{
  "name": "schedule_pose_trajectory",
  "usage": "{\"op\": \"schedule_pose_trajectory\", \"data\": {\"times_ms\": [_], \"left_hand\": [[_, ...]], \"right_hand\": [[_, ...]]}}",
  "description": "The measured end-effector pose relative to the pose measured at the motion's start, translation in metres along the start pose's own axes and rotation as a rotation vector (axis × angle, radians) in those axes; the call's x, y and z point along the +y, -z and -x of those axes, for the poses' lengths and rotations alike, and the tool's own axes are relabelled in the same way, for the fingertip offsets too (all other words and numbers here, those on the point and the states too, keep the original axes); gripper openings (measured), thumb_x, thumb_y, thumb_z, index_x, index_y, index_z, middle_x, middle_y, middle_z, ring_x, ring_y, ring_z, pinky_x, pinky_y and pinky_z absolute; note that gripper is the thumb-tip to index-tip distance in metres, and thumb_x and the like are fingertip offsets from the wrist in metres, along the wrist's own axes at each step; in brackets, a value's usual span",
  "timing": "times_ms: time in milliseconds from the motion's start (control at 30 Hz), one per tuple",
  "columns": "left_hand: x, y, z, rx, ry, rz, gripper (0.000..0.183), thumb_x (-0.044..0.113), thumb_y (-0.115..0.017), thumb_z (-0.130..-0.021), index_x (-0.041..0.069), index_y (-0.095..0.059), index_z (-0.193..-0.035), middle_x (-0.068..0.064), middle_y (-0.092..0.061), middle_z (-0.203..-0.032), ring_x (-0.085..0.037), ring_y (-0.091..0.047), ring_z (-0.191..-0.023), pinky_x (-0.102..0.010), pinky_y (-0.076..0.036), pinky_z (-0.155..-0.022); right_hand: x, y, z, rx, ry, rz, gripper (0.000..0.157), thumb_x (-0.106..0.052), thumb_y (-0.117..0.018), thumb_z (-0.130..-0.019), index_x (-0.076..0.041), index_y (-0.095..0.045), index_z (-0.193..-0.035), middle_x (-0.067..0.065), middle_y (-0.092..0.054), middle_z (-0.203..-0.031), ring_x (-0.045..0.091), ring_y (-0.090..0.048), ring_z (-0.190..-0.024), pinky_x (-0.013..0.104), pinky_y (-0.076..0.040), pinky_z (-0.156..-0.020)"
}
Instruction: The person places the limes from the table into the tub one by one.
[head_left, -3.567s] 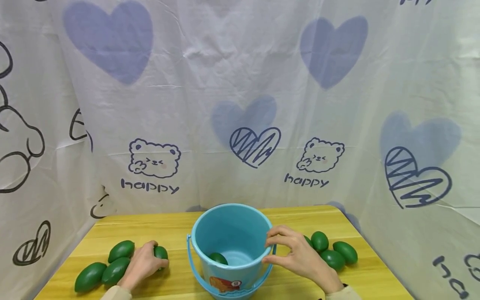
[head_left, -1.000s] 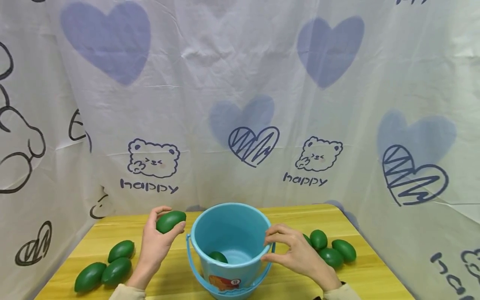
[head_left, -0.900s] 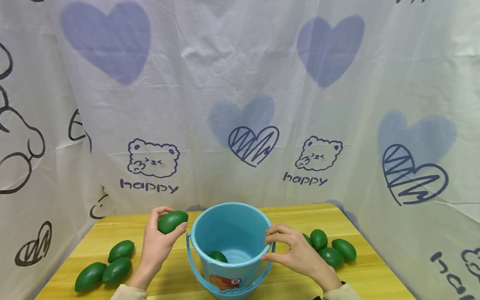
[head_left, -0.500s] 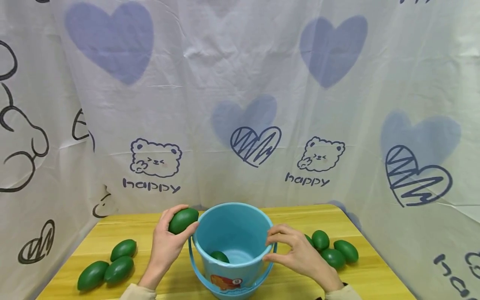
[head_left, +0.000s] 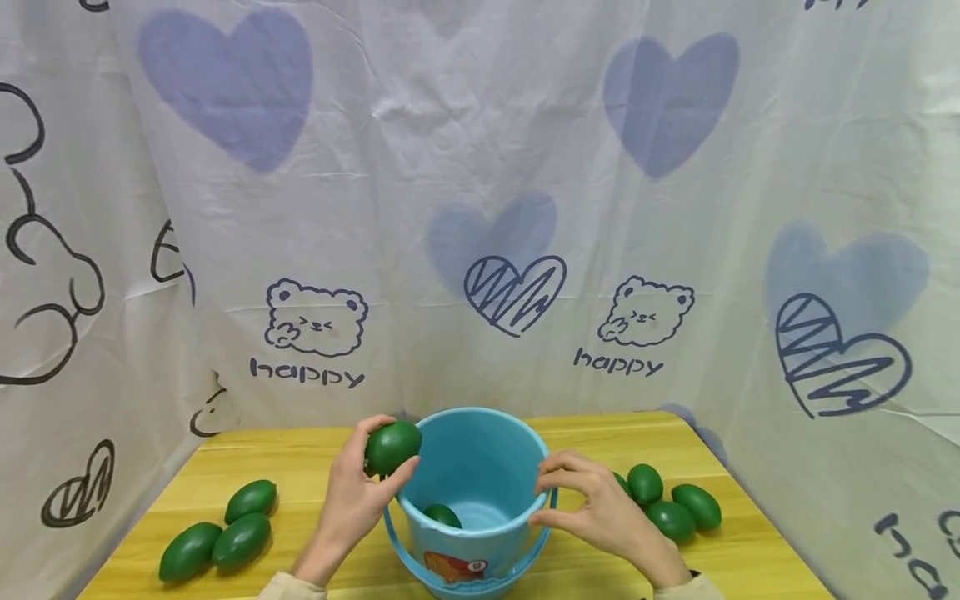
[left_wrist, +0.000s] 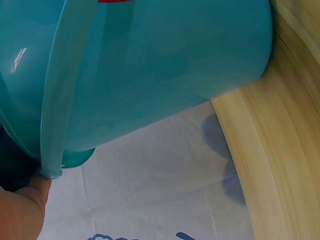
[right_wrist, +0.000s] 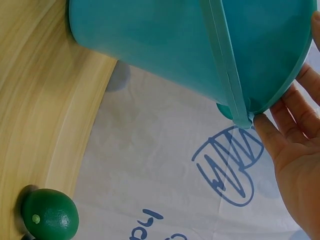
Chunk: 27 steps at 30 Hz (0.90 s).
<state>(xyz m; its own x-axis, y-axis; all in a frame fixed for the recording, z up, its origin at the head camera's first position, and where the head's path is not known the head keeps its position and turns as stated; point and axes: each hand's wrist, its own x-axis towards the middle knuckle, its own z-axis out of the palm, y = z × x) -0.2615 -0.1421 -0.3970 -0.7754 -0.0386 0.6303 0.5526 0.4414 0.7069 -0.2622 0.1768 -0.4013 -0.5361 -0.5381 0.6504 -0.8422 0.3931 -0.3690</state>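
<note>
The word "happy" (head_left: pixel 307 372) marks the curtain (head_left: pixel 450 367) — left hand (head_left: pixel 357 487) grips a glossy, green oval fruit (head_left: pixel 394 447); right hand (head_left: pixel 596 498) holds the blue bucket's (head_left: pixel 504 542) rim.

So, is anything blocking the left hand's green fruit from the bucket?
Nothing visible. The left hand holds the green fruit by the left rim of the open-topped bucket; the right hand is at the opposite rim.
</note>
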Motion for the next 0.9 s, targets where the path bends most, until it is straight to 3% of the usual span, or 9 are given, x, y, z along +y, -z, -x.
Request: {"op": "schedule_pose_trajectory", "data": {"times_ms": [167,300,567,900], "left_hand": [[-0.003,-0.005,0.001,-0.032,-0.129,-0.038,0.056,0.023,-0.078,-0.071,0.024,-0.051,-0.120,0.002,-0.054,-0.111,-0.014,-0.054,-0.087,-0.026,-0.052,-0.064],[-0.004,-0.008,0.002,-0.057,-0.179,-0.038,0.059,0.020,-0.080,-0.069,0.021,-0.051,-0.121,0.000,-0.054,-0.112,-0.014,-0.055,-0.090,-0.029,-0.053,-0.067],[-0.004,-0.008,0.004,-0.069,-0.078,0.001,0.059,0.025,-0.079,-0.069,0.020,-0.049,-0.120,0.007,-0.057,-0.107,-0.010,-0.056,-0.085,-0.025,-0.053,-0.068],[-0.005,-0.007,0.004,-0.099,-0.040,0.018,0.059,0.031,-0.079,-0.069,0.030,-0.049,-0.120,0.008,-0.057,-0.109,-0.009,-0.057,-0.087,-0.025,-0.053,-0.070]], "right_hand": [[-0.016,0.006,-0.004,0.007,0.005,-0.014,0.025,-0.025,-0.077,-0.069,-0.023,-0.064,-0.091,-0.005,-0.057,-0.103,0.016,-0.055,-0.095,0.031,-0.051,-0.081],[-0.030,0.013,-0.009,0.003,0.015,-0.026,0.025,-0.019,-0.078,-0.069,-0.021,-0.065,-0.090,-0.003,-0.058,-0.101,0.020,-0.056,-0.094,0.030,-0.051,-0.081],[-0.035,0.015,-0.011,0.001,0.025,-0.023,0.025,-0.019,-0.078,-0.069,-0.020,-0.064,-0.090,-0.002,-0.058,-0.101,0.021,-0.056,-0.094,0.029,-0.051,-0.080],[-0.037,0.015,-0.010,-0.019,-0.047,-0.023,0.023,-0.021,-0.078,-0.069,-0.021,-0.065,-0.089,-0.004,-0.058,-0.101,0.019,-0.056,-0.095,0.030,-0.050,-0.081]]}}
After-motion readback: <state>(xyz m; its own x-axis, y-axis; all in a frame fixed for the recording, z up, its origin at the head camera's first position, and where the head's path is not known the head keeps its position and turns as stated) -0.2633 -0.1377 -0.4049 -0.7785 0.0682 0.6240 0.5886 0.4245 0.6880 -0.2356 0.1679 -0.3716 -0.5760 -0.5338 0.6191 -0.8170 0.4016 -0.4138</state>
